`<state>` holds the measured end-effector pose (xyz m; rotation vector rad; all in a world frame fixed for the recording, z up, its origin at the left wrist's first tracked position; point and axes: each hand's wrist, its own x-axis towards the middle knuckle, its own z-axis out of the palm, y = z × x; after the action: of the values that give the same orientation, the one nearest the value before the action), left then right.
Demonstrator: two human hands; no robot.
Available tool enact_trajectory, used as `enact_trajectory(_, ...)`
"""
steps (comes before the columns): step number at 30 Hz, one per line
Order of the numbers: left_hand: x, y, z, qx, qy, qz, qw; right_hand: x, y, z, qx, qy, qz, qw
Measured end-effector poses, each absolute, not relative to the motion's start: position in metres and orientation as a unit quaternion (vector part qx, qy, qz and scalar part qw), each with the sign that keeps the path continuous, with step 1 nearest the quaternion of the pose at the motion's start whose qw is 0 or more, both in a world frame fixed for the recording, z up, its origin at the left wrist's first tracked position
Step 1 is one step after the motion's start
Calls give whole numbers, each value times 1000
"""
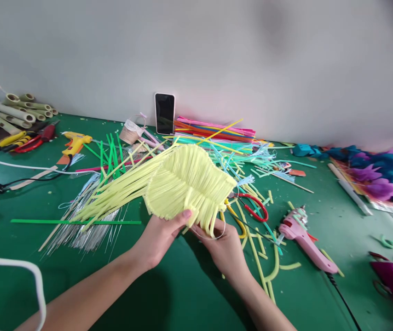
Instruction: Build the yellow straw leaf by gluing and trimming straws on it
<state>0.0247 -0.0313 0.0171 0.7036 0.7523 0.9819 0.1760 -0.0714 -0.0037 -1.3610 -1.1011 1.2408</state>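
A pale yellow leaf shape made of pipe cleaners (pixel 176 181) is held up above the table, its loose-looking loops at the lower right. My left hand (pixel 164 236) grips its bottom edge, thumb pressed on the front and the other fingers hidden behind. At the lower right loops, my right hand (pixel 226 250) has its fingers closed on the same leaf; a thin pale wire curves beside the fingertips. Scissors with red and yellow handles (pixel 265 214) lie just right of the leaf. Yellow pipe cleaners (pixel 124 191) are spread out behind it on the left.
A pink glue gun (pixel 303 239) lies at right, a yellow one (pixel 75 143) at left. Bundled coloured pipe cleaners (pixel 213 128) and an upright phone (pixel 165 113) are at the back. Bamboo pieces (pixel 17 110), pliers (pixel 17 140) and purple flowers (pixel 379 179) occupy the sides.
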Motion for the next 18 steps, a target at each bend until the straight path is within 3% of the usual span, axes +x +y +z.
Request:
enact_trajectory(10, 14, -18, 16, 268, 382, 400, 789, 190, -68, -9, -566, -503, 500, 420)
enact_trajectory(18, 19, -21, 17, 264, 356, 420, 792, 187, -67, 15, -449, -460, 637, 425)
